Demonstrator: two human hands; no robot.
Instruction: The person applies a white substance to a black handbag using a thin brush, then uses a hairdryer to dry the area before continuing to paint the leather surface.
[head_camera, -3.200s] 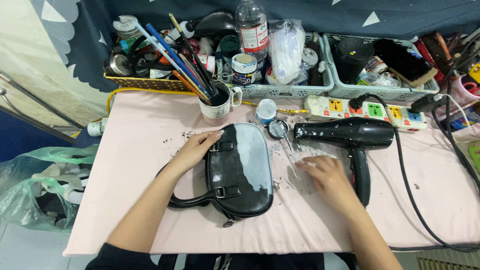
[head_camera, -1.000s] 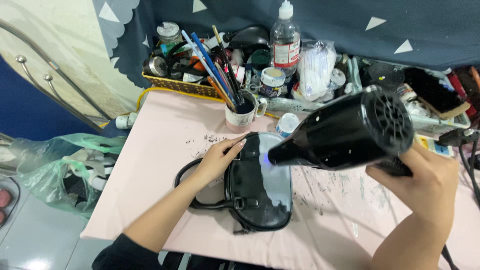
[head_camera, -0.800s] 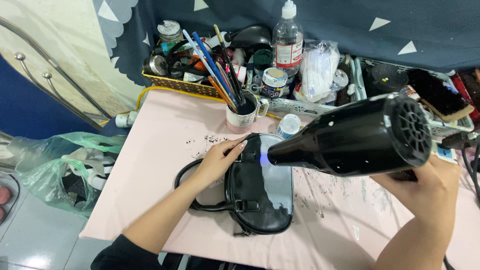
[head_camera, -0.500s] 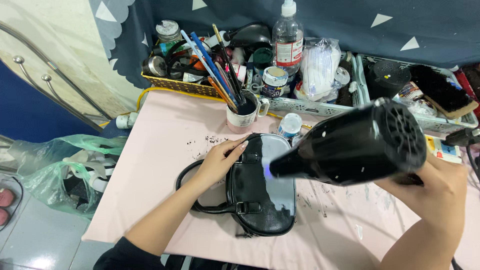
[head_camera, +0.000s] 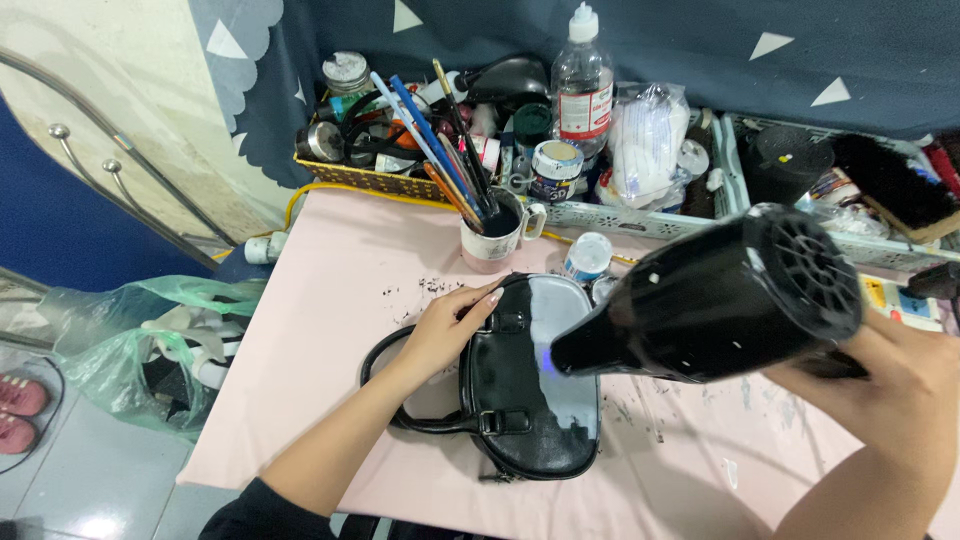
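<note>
A glossy black handbag (head_camera: 520, 400) lies flat on the pink table (head_camera: 330, 320), with a pale grey patch on its upper face. My left hand (head_camera: 447, 325) rests on the bag's upper left edge, fingers spread over it. My right hand (head_camera: 900, 375) grips the handle of a large black hair dryer (head_camera: 720, 300). The dryer hangs above the bag, its nozzle pointing down and left at the grey patch.
A mug of brushes and pens (head_camera: 490, 225) stands just behind the bag, a small white jar (head_camera: 587, 257) beside it. Baskets of bottles, jars and tools (head_camera: 560, 130) line the back. Dark flakes dot the table. Plastic bags (head_camera: 130, 340) lie on the floor at left.
My right hand picked the hair dryer up off the table and brought it over the bag. In the last second the nozzle has swung slightly lower and nearer the grey patch. Left hand stays put.
</note>
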